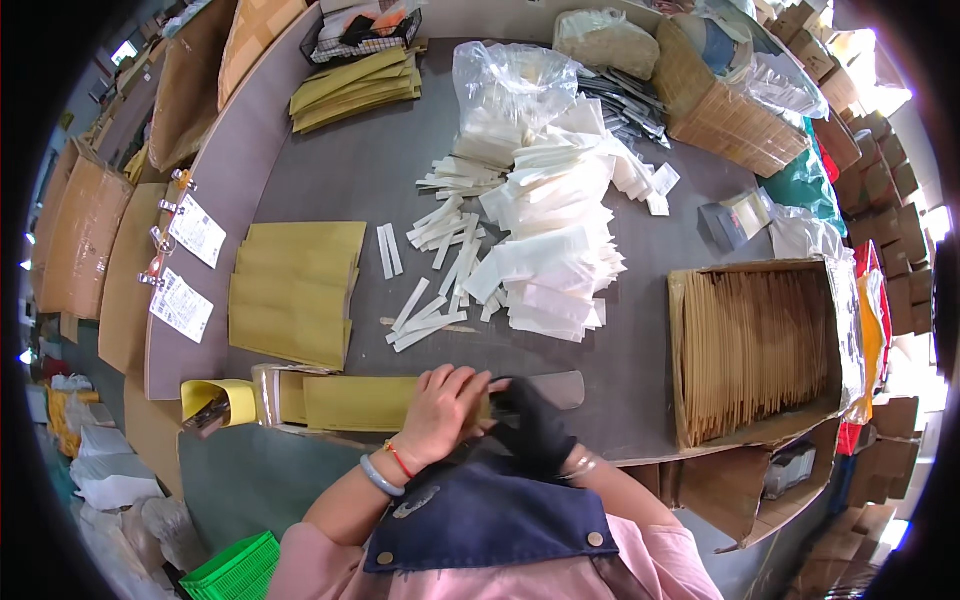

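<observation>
My left hand (440,410), bare with a red bracelet and a pale bangle, is closed with bent fingers at the table's near edge. My right hand (535,425), in a black glove, touches it from the right; its fingers are curled and partly hidden. A scrap of yellow-brown kraft paper (487,405) shows between the hands. Kraft envelopes (360,403) lie flat left of my left hand, running under it. Beyond my right hand is a flat grey-brown piece with a rounded end (560,390). A stack of kraft envelopes (295,290) lies farther left.
White paper packets (555,240) and loose white strips (415,320) heap mid-table. A carton of upright kraft envelopes (755,355) stands right. More kraft envelopes (355,88) lie far left, near a wire basket (365,42). A yellow holder (235,398) sits at the left edge.
</observation>
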Demonstrator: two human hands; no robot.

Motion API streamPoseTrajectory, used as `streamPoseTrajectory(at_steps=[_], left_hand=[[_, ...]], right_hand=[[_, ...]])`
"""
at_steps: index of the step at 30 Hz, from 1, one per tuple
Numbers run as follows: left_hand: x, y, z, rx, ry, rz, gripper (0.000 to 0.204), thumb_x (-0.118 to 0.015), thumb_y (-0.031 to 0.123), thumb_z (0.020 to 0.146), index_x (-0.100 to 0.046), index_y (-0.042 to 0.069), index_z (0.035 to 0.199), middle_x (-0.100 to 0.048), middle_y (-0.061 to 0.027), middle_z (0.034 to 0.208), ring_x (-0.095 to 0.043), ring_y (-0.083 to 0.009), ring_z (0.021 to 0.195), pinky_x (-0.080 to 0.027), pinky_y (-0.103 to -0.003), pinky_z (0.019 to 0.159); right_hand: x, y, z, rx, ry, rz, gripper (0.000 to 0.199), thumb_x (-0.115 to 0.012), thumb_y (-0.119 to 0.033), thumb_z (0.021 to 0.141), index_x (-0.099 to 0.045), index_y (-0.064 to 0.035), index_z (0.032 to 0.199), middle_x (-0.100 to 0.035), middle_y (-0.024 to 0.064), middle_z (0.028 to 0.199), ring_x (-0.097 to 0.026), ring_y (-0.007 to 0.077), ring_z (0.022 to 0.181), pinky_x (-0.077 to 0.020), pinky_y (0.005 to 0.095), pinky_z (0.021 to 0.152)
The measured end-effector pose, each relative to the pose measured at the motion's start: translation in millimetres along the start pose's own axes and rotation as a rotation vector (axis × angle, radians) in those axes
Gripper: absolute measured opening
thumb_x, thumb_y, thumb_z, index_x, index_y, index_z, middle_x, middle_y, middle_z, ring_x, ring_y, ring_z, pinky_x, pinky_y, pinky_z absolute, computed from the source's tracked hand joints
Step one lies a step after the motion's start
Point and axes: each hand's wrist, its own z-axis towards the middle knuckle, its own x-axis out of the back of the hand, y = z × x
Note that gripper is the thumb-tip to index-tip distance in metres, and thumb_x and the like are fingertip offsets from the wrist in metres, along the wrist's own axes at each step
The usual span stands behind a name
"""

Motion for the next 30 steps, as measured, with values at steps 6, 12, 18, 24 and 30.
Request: streamPoseTrajectory(at_steps=[6,12,18,24,30], left_hand=[[24,5,24,-0.16,-0.349,0.126,0.044,-0.084,0.026,0.058,-0.064,0.016,0.097,-0.052,-0.0108,0.099,-0.052,-0.0304,0.096,-0.049,-0.042,0.081],[93,-4,47,-0.311,-0.209,0.116,0.049,-0.083,0.022,0.059,-0.064,0.018,0.104,-0.054,-0.0134,0.108,-0.051,-0.0306,0.102,-0.049,-0.042,0.084],[89,-6,46,-0.303,-0.183,0.136,0.04,-0.081,0.016,0.062,-0.064,0.015,0.098,-0.055,-0.0143,0.11,-0.053,-0.0319,0.103,-0.05,-0.042,0.088],[102,-82,45,-0.191,-0.071,0.194,0.03,-0.076,0.006,0.064,-0.062,0.007,0.09,-0.053,-0.0155,0.119,-0.049,-0.0364,0.115,-0.048,-0.044,0.096],[19,-47,-22,0.337,0.213,-0.03,0.065,-0.088,0.027,0.062,-0.063,0.003,0.117,-0.046,-0.0203,0.136,-0.039,-0.0441,0.13,-0.036,-0.052,0.107]], right_hand=[[48,-14,1,0.225,-0.153,-0.887,0.066,-0.082,-0.047,0.065,-0.059,-0.0133,0.117,-0.061,0.006,0.111,-0.058,0.0249,0.103,-0.037,0.0453,0.095],[81,-72,9,0.219,0.051,-0.817,0.065,-0.085,-0.034,0.06,-0.06,-0.0114,0.115,-0.061,0.0074,0.104,-0.058,0.0296,0.098,-0.0401,0.0445,0.091],[92,-85,16,0.287,0.052,-0.863,0.061,-0.086,-0.031,0.059,-0.062,-0.0113,0.111,-0.062,0.0083,0.104,-0.058,0.032,0.097,-0.0416,0.0439,0.089],[114,-68,-8,0.111,0.114,-0.9,0.064,-0.086,-0.028,0.058,-0.059,-0.0112,0.113,-0.061,0.0083,0.102,-0.057,0.0321,0.096,-0.04,0.0444,0.089],[97,-54,-18,0.068,0.027,-0.942,0.063,-0.085,-0.031,0.058,-0.059,-0.0114,0.112,-0.06,0.0094,0.102,-0.057,0.0317,0.098,-0.0379,0.0457,0.093]])
